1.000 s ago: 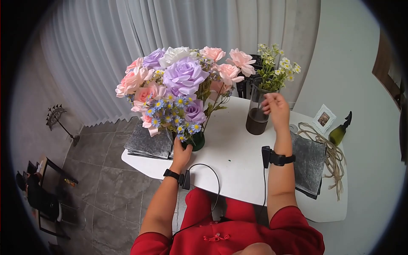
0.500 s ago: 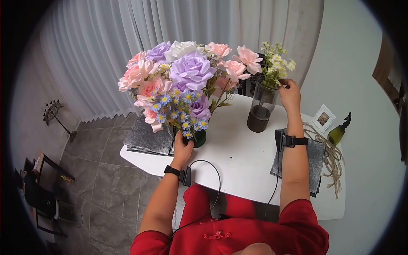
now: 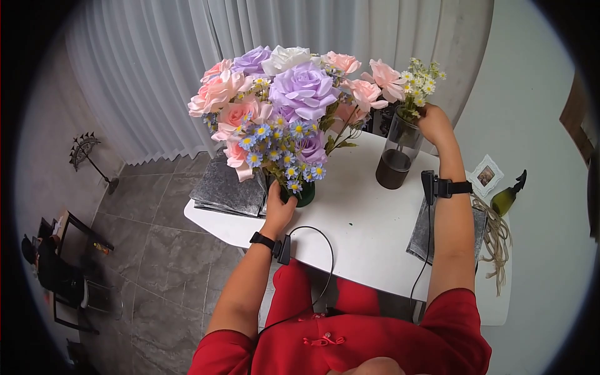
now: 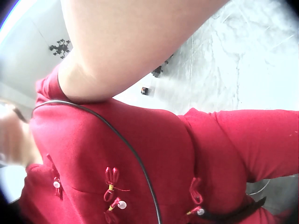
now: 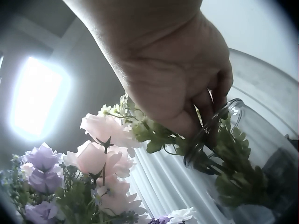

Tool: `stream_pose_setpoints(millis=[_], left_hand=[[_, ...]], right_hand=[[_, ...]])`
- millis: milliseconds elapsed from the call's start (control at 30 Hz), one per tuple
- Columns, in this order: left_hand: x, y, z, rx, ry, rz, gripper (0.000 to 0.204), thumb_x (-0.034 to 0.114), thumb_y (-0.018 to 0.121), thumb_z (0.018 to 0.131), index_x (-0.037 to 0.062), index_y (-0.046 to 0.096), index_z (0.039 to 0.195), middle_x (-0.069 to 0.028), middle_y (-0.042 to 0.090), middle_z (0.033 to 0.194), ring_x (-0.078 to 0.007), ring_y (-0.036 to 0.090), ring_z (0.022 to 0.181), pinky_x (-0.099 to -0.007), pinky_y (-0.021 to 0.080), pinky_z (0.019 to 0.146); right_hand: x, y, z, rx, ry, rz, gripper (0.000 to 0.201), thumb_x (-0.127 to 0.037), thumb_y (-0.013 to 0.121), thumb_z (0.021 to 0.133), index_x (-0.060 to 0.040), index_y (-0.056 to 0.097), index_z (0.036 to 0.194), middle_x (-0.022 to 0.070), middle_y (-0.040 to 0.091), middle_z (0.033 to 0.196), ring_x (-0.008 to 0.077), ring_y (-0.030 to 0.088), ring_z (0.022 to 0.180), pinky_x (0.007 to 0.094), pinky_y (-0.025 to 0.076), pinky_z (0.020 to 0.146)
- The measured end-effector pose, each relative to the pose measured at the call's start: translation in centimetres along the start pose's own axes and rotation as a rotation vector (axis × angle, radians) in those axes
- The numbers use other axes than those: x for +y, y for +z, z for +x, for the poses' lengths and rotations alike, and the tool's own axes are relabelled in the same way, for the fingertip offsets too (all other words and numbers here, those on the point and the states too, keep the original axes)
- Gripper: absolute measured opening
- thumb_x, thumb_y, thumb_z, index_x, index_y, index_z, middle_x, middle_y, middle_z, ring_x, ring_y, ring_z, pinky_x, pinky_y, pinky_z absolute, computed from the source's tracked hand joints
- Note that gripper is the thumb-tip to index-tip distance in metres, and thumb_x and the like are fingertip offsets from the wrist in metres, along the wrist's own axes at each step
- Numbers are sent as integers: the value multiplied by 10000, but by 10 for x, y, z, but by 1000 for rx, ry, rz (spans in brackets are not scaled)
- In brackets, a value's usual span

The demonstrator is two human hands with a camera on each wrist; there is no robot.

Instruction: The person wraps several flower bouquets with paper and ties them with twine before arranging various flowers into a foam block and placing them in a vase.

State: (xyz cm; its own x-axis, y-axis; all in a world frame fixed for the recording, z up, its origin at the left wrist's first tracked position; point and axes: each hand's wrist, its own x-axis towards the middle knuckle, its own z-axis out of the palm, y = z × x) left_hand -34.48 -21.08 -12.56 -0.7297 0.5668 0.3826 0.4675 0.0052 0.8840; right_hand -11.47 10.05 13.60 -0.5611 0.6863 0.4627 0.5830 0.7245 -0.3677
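A large bouquet of artificial roses (image 3: pixel 303 90), pink, lilac and white with small blue daisies (image 3: pixel 262 131), stands in a dark green vase (image 3: pixel 305 195) on the table's left. My left hand (image 3: pixel 279 209) holds this vase low on its near side, its fingertips partly hidden by blooms. Farther right is a tall clear glass vase (image 3: pixel 400 149) with a dark lower part, holding a bunch of small white daisies (image 3: pixel 420 84). My right hand (image 3: pixel 435 126) is at its mouth; in the right wrist view its curled fingers reach inside the glass rim (image 5: pixel 219 123) and pinch the leafy stems (image 5: pixel 233 161).
Dark grey slabs (image 3: pixel 228 187) lie stacked at the table's left, and another grey stack (image 3: pixel 422 234) lies under my right forearm. At right are twine (image 3: pixel 497 250), a white picture frame (image 3: pixel 486 175) and a green bottle (image 3: pixel 503 201). Cables hang from both wrists.
My right hand has moved from the glass vase's front up to its mouth and onto the daisy stems. The left hand stays at the green vase. The head view has shifted slightly.
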Motion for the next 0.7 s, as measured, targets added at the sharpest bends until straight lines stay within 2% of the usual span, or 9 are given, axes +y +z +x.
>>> stream_pose_setpoints(millis=[67,133,233,300,367,500,567,633,700], left_hand=[[-2,1,0,12,-2,-9,620,64,583,733,-71,412,1314,-224,467,1310,-327,461,1230,-362,345,1051],[-3,3,0,85,140,65,365,43,561,784,-30,507,1138,-117,587,1023,-203,555,934,-320,445,839],[0,-1,-1,-21,5,-38,622,55,582,734,-73,400,1315,-217,494,1265,-303,492,1188,-350,364,1031],[-1,-1,0,-32,-5,-34,606,54,584,733,-73,410,1300,-208,506,1237,-302,504,1157,-347,373,1015],[3,-2,-1,-24,-41,-16,587,51,582,734,-66,421,1286,-200,512,1217,-291,512,1135,-344,381,999],[21,-3,-4,-41,-64,-46,550,39,576,738,-50,439,1263,-177,523,1190,-267,522,1102,-333,392,975],[14,-1,-4,7,-14,-46,527,21,564,741,-36,450,1252,-159,532,1176,-250,529,1086,-320,397,963],[18,-1,-4,17,1,-8,506,15,559,741,-37,466,1235,-149,552,1148,-246,543,1059,-318,406,948],[26,-2,-5,25,11,38,485,9,554,741,-38,482,1219,-139,571,1121,-242,557,1031,-317,415,934]], right_hand=[[3,-1,4,7,2,95,296,-141,575,792,-53,675,1057,156,691,1002,331,635,982,389,475,846],[6,-3,10,355,-59,387,322,-80,558,799,-17,634,1105,193,682,989,348,644,930,362,486,813],[16,-12,23,596,-240,644,277,-94,574,827,23,608,1076,186,684,941,259,667,865,331,497,754],[-4,-36,8,610,-137,733,189,-102,546,902,13,595,1044,136,679,904,180,656,821,294,500,685],[-7,-47,6,964,-516,924,212,-43,504,923,2,600,1106,104,664,886,182,628,749,310,534,672],[-36,-71,-47,980,-642,1244,179,-98,518,951,10,573,1083,134,641,895,213,631,753,344,548,699],[-49,-50,-72,684,-617,1549,119,-58,482,969,15,535,1048,107,639,907,180,635,828,320,546,757],[-62,0,-83,773,-313,1511,181,-48,513,950,-5,522,1125,110,623,944,209,631,825,350,546,741],[-75,45,-88,653,-314,1377,179,-13,498,952,-28,531,1127,90,619,980,187,627,845,326,541,750]])
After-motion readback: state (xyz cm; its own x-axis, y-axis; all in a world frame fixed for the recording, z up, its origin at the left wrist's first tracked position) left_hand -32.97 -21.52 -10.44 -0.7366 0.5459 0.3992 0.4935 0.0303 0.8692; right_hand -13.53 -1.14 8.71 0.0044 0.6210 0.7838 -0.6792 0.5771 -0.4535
